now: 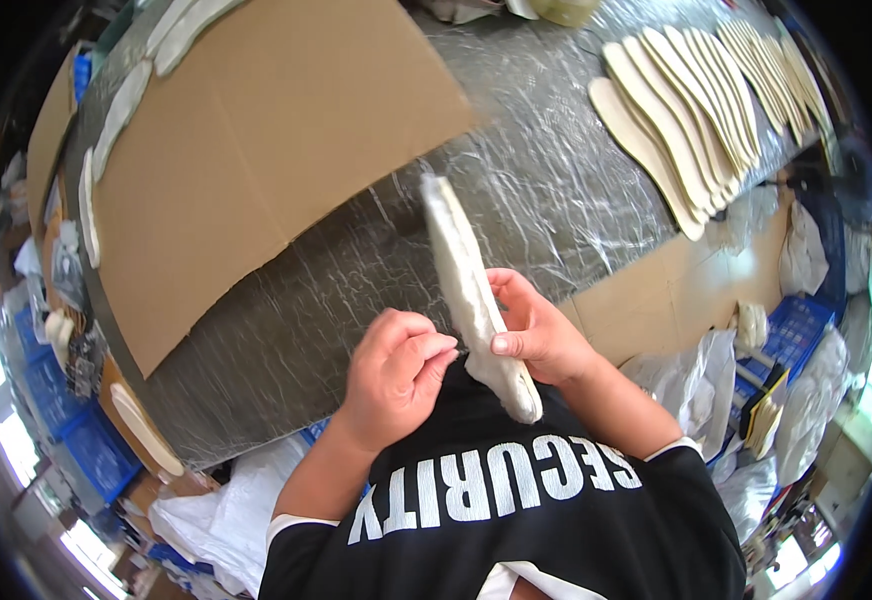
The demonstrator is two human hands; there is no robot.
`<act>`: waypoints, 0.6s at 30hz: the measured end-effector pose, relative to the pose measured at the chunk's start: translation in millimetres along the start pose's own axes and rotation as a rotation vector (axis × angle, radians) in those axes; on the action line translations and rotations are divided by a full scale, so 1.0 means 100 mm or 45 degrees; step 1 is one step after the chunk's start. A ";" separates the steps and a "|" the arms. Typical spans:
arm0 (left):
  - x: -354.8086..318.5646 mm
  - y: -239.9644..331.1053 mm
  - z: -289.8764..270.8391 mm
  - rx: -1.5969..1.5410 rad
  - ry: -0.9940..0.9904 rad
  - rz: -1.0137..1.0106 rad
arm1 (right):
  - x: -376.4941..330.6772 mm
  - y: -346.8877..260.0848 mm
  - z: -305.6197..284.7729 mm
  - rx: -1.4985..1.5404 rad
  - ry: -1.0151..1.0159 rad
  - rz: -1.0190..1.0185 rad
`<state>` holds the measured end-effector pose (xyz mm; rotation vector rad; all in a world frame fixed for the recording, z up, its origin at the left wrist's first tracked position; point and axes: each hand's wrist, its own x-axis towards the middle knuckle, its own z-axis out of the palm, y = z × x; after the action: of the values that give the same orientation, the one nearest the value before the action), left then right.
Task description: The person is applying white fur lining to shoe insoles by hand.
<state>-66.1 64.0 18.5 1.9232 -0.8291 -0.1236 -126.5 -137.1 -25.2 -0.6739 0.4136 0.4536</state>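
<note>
A long, whitish, fluffy-edged piece (467,280), perhaps a fleece insole seen edge-on, stands tilted in front of my chest. My right hand (539,335) grips its lower half, thumb on the near side and fingers behind. Close to its left side is my left hand (396,375), closed with thumb and fingertips pinched together. Whatever that pinch holds, if anything, is too small to make out. Beyond, at the right of the table, many cream insoles (671,120) lie overlapping in a fanned row.
A large brown cardboard sheet (256,150) covers the left of the dark, film-covered table (376,260). White strip-like pieces (121,120) lie along its left edge. White plastic bags (691,385) and a blue crate (796,335) stand at the right, another blue crate (96,455) at the left.
</note>
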 end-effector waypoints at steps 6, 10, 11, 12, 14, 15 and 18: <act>0.39 0.31 -0.01 0.317 -0.249 0.401 | -0.24 -0.08 -0.11 0.067 -0.390 -0.003; 0.45 0.44 0.10 0.340 -0.391 0.470 | -0.37 -0.04 -0.21 0.089 -0.522 0.021; 0.46 0.46 0.13 0.332 -0.418 0.464 | -0.39 -0.03 -0.23 0.062 -0.567 0.033; 0.47 0.49 0.15 0.329 -0.435 0.476 | -0.42 -0.01 -0.22 0.103 -0.584 -0.020; 0.47 0.51 0.19 0.357 -0.453 0.507 | -0.49 -0.01 -0.21 0.093 -0.536 -0.029; 0.46 0.51 0.21 0.354 -0.466 0.514 | -0.51 -0.01 -0.20 0.073 -0.493 -0.022; 0.42 0.52 0.24 0.367 -0.484 0.585 | -0.57 -0.01 -0.19 0.129 -0.413 0.084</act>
<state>-69.7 6.8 60.6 1.9454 -1.5969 -0.0945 -176.7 -165.6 -9.6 -0.4784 0.1507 0.5899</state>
